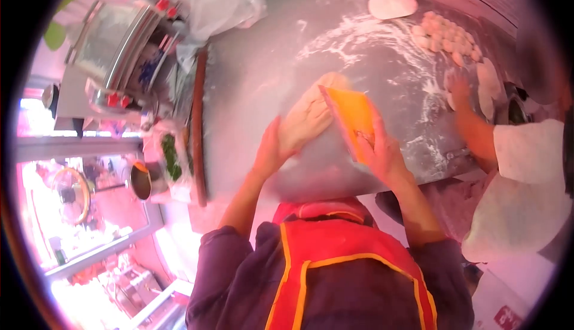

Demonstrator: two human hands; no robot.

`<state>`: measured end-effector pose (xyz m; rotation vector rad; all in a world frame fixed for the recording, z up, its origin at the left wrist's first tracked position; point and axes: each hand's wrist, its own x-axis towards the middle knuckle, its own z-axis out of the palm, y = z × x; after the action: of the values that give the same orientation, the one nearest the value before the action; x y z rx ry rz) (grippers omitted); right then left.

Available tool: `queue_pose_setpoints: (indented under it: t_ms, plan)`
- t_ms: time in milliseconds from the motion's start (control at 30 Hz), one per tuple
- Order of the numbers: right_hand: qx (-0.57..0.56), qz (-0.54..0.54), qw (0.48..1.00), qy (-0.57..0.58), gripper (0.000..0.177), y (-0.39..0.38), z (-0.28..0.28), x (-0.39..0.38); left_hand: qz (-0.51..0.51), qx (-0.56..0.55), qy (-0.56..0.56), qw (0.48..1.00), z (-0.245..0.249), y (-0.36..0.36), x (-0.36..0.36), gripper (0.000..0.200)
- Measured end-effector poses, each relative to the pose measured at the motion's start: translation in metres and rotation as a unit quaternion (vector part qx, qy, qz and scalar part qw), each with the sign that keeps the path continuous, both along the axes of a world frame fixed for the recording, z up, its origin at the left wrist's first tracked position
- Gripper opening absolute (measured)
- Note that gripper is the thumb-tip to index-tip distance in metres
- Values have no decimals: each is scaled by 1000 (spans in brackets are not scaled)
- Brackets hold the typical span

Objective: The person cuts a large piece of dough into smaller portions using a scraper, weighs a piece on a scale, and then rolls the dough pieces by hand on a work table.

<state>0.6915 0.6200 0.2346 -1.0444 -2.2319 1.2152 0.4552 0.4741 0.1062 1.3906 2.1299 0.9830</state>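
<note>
A long pale piece of dough [308, 118] lies slantwise on the floured metal worktop [251, 79]. My left hand [272, 146] grips its near end, with the thumb on one side and the fingers on the other. In my right hand [382, 153] is a flat yellow-orange dough scraper [348, 112], its long edge tilted towards the dough. The far end of the dough is partly behind the scraper and blurred.
A co-worker's hand [459, 88] touches dough at the right, beside long dough strips [489, 85]. Several small dough pieces [445, 34] and a round dough piece [392, 5] lie at the back. A wooden strip [199, 127] edges the worktop's left; a machine [113, 43] stands beyond.
</note>
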Motion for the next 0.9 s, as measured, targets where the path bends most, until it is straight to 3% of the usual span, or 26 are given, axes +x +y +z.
queue_pose_setpoints:
  t_ms: [233, 433, 733, 900]
  plan:
    - [86, 202, 975, -32, 69, -42, -14, -61, 71, 9, -52, 996, -22, -34, 9, 84]
    - [94, 196, 974, -60, 74, -56, -48, -82, 120, 13, -14, 993, -29, -32, 13, 77]
    - [47, 219, 964, -145, 74, -62, -47, -106, 149, -9, -17, 989, -33, -30, 20, 66]
    - [92, 196, 973, -86, 74, -60, -80, -140, 181, -29, -23, 983, -37, -23, 12, 57]
